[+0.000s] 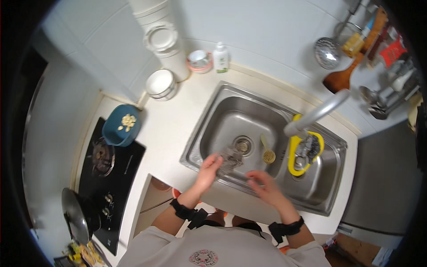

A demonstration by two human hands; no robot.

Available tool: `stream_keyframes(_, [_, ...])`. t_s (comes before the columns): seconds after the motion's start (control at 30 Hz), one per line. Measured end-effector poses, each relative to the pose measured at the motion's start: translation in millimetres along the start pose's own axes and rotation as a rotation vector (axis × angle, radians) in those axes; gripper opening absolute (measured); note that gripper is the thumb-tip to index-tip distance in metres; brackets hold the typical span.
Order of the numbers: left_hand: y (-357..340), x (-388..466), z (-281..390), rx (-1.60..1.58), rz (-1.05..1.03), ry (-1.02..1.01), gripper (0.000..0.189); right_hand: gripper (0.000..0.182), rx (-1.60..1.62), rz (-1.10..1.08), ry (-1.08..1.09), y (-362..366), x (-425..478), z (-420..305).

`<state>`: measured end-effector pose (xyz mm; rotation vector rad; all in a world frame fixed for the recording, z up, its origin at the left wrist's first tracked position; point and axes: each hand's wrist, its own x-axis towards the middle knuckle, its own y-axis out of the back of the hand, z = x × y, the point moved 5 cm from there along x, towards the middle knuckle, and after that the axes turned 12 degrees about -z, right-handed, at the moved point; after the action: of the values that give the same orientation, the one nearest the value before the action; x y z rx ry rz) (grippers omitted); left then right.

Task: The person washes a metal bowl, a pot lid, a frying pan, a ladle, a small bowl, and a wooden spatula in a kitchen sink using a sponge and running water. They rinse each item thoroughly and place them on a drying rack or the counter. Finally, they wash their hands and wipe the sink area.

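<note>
My left hand (209,169) grips a grey mesh scrubbing cloth (230,161) above the near left part of the large steel sink basin (220,116). Just to its right, my right hand (265,187) hovers over the near rim with fingers apart and nothing in them, slightly blurred. On the basin floor lies a small pot brush (268,155) with a pale green handle, right of the drain strainer (244,146). A yellow-rimmed rack (293,162) hangs over the smaller basin (318,187) and holds a dark steel-wool scourer (313,148).
The faucet (317,113) arches over the divider. Left stand a blue basin with peeled garlic cloves (116,133), a black gas hob (123,173) and a lidded pan (76,213). Bowls (161,84) and a white pump bottle (221,58) line the back; ladles and a wooden spatula (340,78) hang right.
</note>
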<state>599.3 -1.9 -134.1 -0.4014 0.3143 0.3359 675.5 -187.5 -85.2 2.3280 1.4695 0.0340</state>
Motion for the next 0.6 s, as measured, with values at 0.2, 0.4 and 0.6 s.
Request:
stream_keyframes(0.2, [101.9, -56.5, 80.4, 1.083, 0.424, -0.369, 0.030, 0.033, -0.304, -0.019, -0.378, 45.2, 21.4, 74.4])
stream_keyframes(0.4, [184.9, -14.9, 11.0, 1.300, 0.536, 0.037, 0.058, 0.036, -0.475, -0.137, -0.357, 46.8, 106.8, 145.4])
stream_keyframes(0.6, [175.5, 123.0, 54.7, 1.434, 0.406, 0.130, 0.060, 0.043, -0.271, -0.106, -0.599, 21.4, 190.1, 218.3])
